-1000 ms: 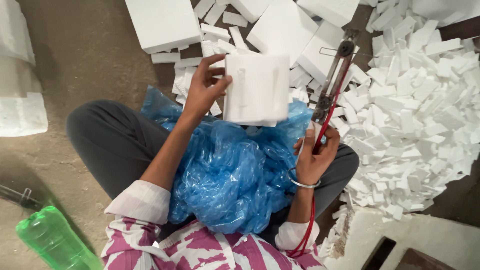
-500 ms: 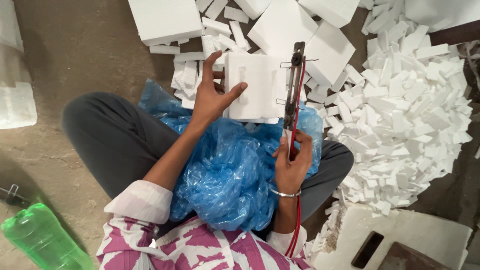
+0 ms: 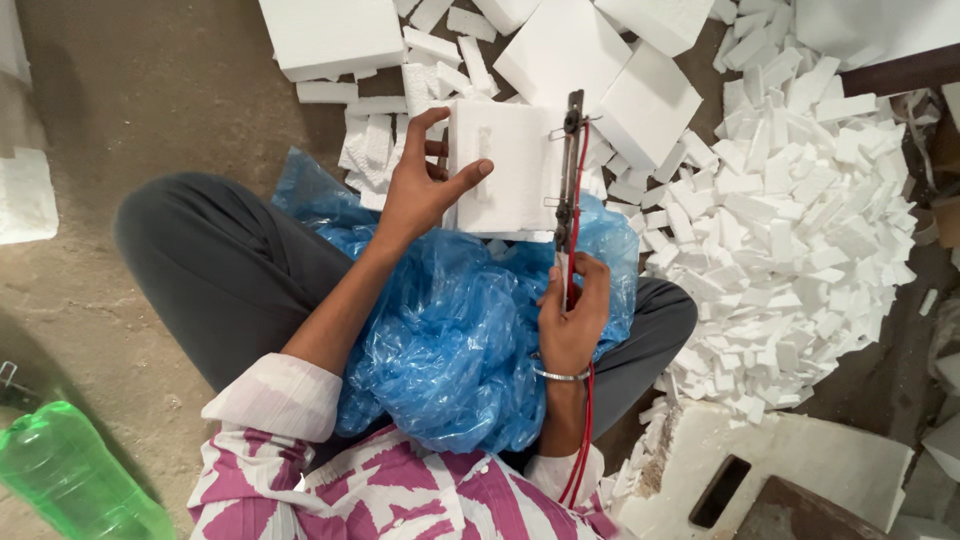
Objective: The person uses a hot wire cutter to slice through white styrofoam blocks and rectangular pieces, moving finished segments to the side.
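left hand point(image 3: 425, 190): closed round the left edge of the white rectangular foam block point(image 3: 505, 170); thumb lies across the block's top face, fingers wrap the far side.
right hand point(image 3: 572, 315): gripping the handle end of the slim metal-framed cutting tool with red wire point(image 3: 570, 165); a thin metal bangle sits on the wrist.
foam block: held up above the lap, over the blue sheet, top face flat toward the camera; a shallow groove shows near its left side.
cutting tool: stands roughly upright in the view, its frame lying along the block's right edge and touching it; red wires point(image 3: 580, 440) run from the handle down past the wrist.
blue crinkled plastic sheet point(image 3: 450, 340): spread over the lap of the seated person, under both hands.
legs: crossed, in dark grey trousers point(image 3: 220, 270); pink-and-white patterned shirt point(image 3: 370, 495) at bottom edge.
pile of small white foam offcuts point(image 3: 790, 220): on the floor to the person's right, just beside the knee.
large white foam slabs point(image 3: 590, 60): lie on the floor beyond the held block, several overlapping.
white foam piece with rectangular hole point(image 3: 790, 465): bottom right, near the pile.
green clear plastic bottle point(image 3: 75, 480): bottom left corner, well apart from the hands.
floor: bare grey concrete point(image 3: 150, 110).
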